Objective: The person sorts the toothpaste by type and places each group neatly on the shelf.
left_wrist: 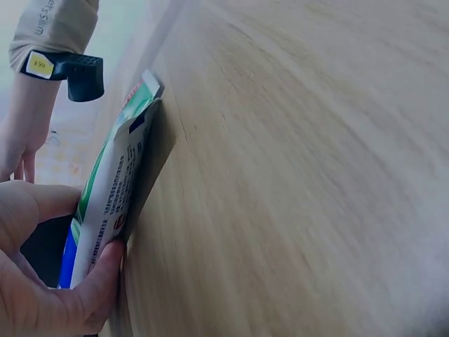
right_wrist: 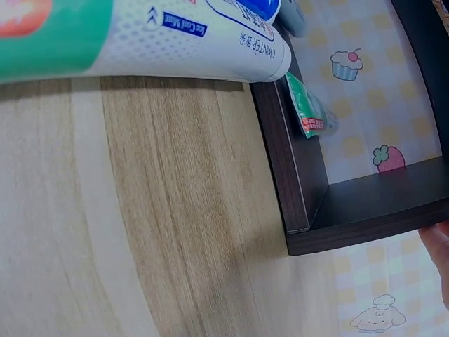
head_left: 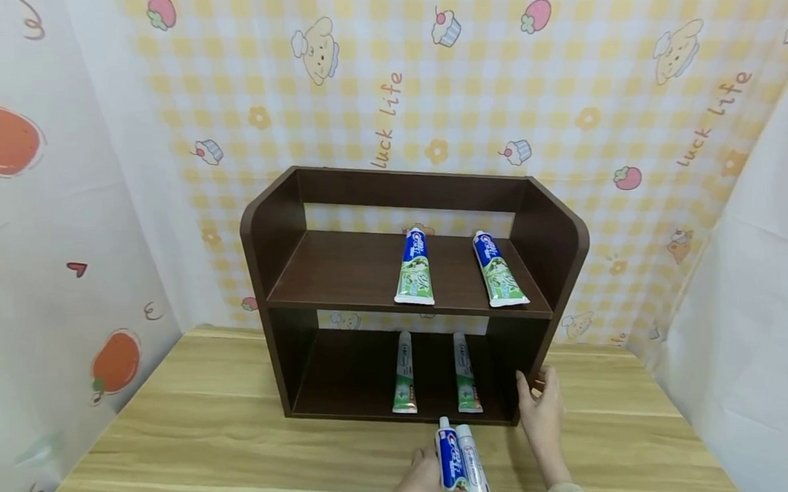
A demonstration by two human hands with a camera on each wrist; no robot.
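- A yellow-and-white checked cloth with cartoon prints (head_left: pixel 426 88) hangs behind the far edge of the pale, wood-grained desk (head_left: pixel 176 436).
- A dark brown, two-tier wooden shelf (head_left: pixel 342 271) stands toward the desk's far edge, its open front facing the near edge.
- The right hand (head_left: pixel 543 413), thumb and fingers apart, rests against the outer side of the shelf's right panel, near the lower front corner; it holds no tube.
- The left hand (head_left: pixel 422 478) pinches two tubes between thumb and fingers, low over the desk in front of the shelf's lower front edge.
- On the upper board, two tubes: a blue-and-green plastic tube (head_left: pixel 414 269) right of the middle and a second blue-and-green tube (head_left: pixel 498 270) near the right panel, caps toward the back edge.
- The held pair — a blue, white and green plastic tube (head_left: pixel 450 455) and, to its right, a white-and-green plastic tube (head_left: pixel 473 465) — points caps first at the lower front edge, long axes running away from the desk's near edge. The left hand is the nearer.
- On the lower board, a slim grey-and-green tube (head_left: pixel 404 375) and a matching grey-and-green tube (head_left: pixel 466 374) lie likewise, crimped ends at the front edge.
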